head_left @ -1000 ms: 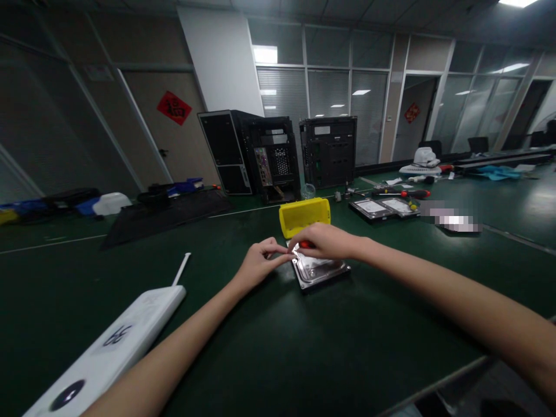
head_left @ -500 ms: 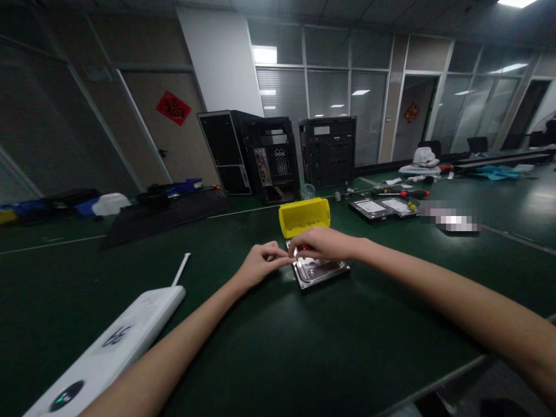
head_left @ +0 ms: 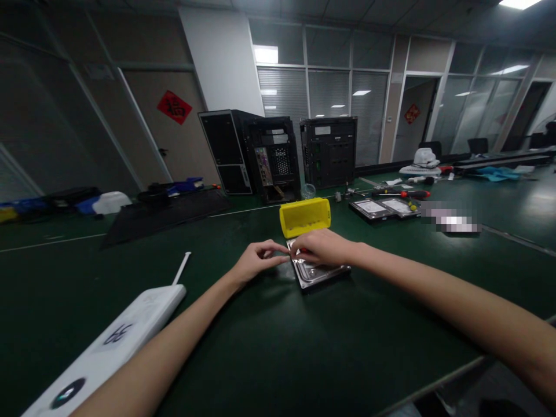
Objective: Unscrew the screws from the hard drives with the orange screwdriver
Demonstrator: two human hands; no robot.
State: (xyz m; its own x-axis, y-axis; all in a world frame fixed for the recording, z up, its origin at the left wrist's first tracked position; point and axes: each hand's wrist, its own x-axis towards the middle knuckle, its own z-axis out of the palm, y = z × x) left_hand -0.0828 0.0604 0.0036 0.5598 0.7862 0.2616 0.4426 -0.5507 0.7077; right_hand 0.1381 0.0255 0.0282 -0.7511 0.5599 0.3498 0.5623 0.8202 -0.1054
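Observation:
A silver hard drive (head_left: 319,275) lies on the green table in front of me. My right hand (head_left: 325,248) is over its upper part, fingers curled together in a pinch near the drive's left edge. A bit of a red object (head_left: 303,250) shows under those fingers; the rest is hidden. From the left, my left hand (head_left: 260,260) reaches in with thumb and forefinger stretched out and a gap between them. Its fingertips are at the drive's left edge, close to the right fingertips. Just behind the drive stands a yellow tray (head_left: 304,215) with small bits inside.
Two more hard drives (head_left: 371,209) lie to the right, near a screwdriver (head_left: 417,194). Black computer cases (head_left: 329,152) stand at the back. A white device (head_left: 108,341) lies by my left forearm. A dark flat panel (head_left: 160,217) rests at the left.
My left hand has drawn back slightly to the left, and its thumb and forefinger have spread apart. The right hand stays over the drive, nearly in the same place.

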